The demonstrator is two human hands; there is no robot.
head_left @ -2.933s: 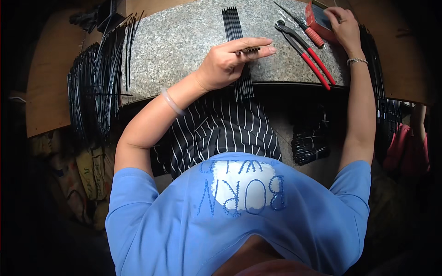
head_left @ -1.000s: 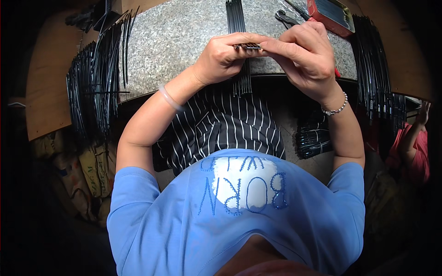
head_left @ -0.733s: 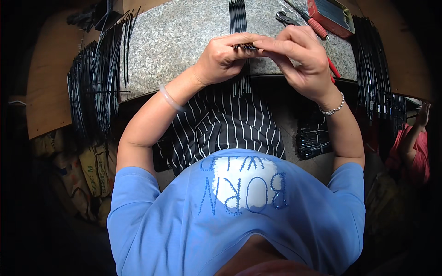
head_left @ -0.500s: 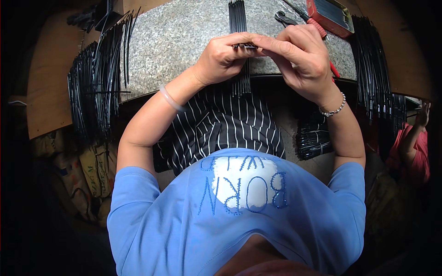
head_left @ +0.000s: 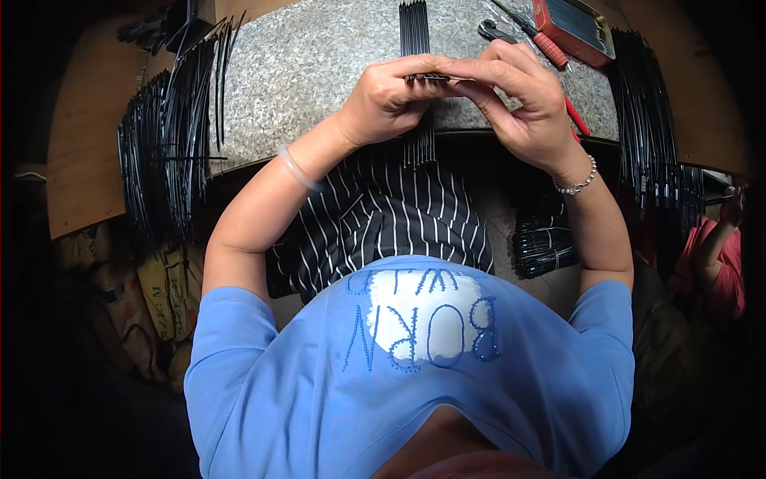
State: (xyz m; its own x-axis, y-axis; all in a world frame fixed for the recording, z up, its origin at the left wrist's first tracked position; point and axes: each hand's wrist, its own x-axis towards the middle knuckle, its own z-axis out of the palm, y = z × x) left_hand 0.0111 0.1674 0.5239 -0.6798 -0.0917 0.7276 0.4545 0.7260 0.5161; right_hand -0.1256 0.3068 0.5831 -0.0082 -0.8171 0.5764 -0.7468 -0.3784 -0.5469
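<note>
At the near edge of the grey stone-patterned tabletop [head_left: 295,64], my left hand [head_left: 388,93] is closed on a narrow row of small dark pieces [head_left: 428,77], pinched between thumb and fingers. My right hand [head_left: 523,100] meets it from the right, its thumb and fingertips pressed together against the left fingertips; whatever they pinch is hidden. Beneath both hands runs a flat bundle of thin black rods [head_left: 414,30], side by side. Its far ends lie on the tabletop and its near ends stick out past the edge, above my striped trousers.
Pincers [head_left: 493,32], a red-handled screwdriver [head_left: 549,48] and a red tin [head_left: 570,28] lie at the back right. Piles of black rods flank the tabletop at left [head_left: 163,152] and right [head_left: 645,120]. Tied bundles [head_left: 545,243] lie below. Another person's pink sleeve [head_left: 712,259] shows far right.
My right hand has shifted slightly, its fingers now lying flatter against the left fingertips. My left hand keeps its grip, and the rod bundle stays beneath.
</note>
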